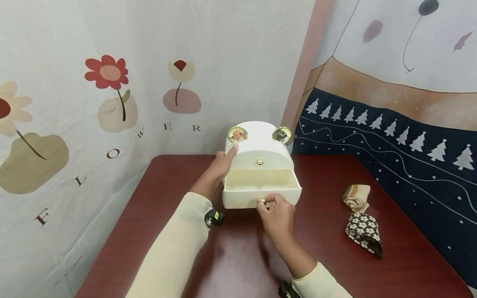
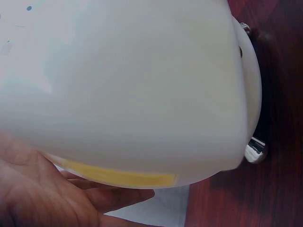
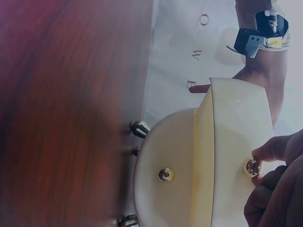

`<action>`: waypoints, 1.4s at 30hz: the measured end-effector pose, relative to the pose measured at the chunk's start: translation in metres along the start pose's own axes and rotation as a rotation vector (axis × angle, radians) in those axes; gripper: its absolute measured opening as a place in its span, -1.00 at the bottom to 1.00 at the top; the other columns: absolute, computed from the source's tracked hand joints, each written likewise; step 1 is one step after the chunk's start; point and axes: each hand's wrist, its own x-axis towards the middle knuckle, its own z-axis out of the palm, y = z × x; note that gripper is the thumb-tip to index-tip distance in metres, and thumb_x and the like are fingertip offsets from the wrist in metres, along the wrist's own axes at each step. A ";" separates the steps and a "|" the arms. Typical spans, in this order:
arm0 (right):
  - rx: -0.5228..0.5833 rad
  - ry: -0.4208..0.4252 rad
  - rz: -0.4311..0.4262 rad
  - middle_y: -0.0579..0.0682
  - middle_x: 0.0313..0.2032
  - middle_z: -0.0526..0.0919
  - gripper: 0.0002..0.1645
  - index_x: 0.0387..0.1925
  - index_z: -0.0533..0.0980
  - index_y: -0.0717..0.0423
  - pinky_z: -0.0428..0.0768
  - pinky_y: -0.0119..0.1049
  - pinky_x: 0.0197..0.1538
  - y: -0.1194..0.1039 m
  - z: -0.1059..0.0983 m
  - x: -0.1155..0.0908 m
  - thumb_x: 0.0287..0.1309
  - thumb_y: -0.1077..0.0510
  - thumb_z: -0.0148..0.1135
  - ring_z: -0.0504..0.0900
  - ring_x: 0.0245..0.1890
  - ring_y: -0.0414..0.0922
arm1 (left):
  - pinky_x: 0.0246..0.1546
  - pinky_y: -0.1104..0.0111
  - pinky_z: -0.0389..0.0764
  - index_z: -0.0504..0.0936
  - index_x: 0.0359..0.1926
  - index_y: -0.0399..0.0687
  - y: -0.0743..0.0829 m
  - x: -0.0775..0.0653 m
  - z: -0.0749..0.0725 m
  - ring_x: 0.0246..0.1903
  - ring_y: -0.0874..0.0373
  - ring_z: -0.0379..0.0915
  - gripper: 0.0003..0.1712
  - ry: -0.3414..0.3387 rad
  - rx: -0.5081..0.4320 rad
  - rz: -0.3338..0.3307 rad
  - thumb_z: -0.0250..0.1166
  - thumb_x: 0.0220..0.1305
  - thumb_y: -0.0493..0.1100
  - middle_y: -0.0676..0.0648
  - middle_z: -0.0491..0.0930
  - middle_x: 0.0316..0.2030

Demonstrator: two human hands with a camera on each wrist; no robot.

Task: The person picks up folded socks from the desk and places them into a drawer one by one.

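A white, round-topped drawer box [image 1: 261, 134] stands on the dark red table, with two round gold pieces at its top. Its lower drawer [image 1: 242, 199] is pulled out, and the part of its inside that shows holds nothing. My right hand [image 1: 277, 215] pinches that drawer's gold knob [image 3: 252, 168] between thumb and fingers. Above, the upper front carries another gold knob [image 1: 260, 162]. Against the box's left side rests my left hand [image 1: 222, 164], thumb up near a gold piece; the left wrist view shows its fingers [image 2: 113, 197] stretched straight along the box wall.
On the right of the table [image 1: 316, 248] lie a rolled cream-and-tan cloth [image 1: 355, 197] and a folded black cloth with white flowers [image 1: 362, 231]. Printed hangings, one with flowers [image 1: 238, 54] and one with white trees [image 1: 372, 140], stand behind and beside the table.
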 end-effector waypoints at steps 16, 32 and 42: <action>0.049 0.037 -0.062 -0.25 -0.78 0.23 -0.87 -0.37 0.74 0.24 0.29 -0.46 -0.60 0.003 -0.005 -0.013 0.10 0.27 0.59 0.11 -0.71 -0.46 | 0.59 -0.09 0.32 -0.06 0.66 -0.21 0.000 0.004 0.000 0.43 -0.25 0.35 0.09 -0.004 0.004 0.006 -0.12 0.58 0.54 -0.41 0.28 0.49; 0.065 0.259 -0.069 -0.08 -0.77 0.39 -0.80 -0.17 0.74 0.29 0.29 -0.56 -0.51 0.048 -0.060 0.005 0.17 0.31 0.58 0.22 -0.70 -0.49 | 0.62 -0.10 0.27 -0.09 0.69 -0.19 0.000 0.005 -0.001 0.48 -0.26 0.31 0.09 -0.021 0.013 0.007 -0.15 0.58 0.54 -0.42 0.23 0.53; -0.095 0.235 0.105 -0.08 -0.56 0.40 -0.64 0.04 0.61 0.23 0.26 -0.45 -0.30 0.079 -0.102 0.022 0.29 0.20 0.52 0.29 -0.55 -0.33 | 0.66 -0.12 0.20 -0.16 0.72 -0.15 -0.001 0.006 -0.003 0.55 -0.27 0.22 0.11 -0.039 0.017 0.003 -0.17 0.59 0.54 -0.42 0.16 0.59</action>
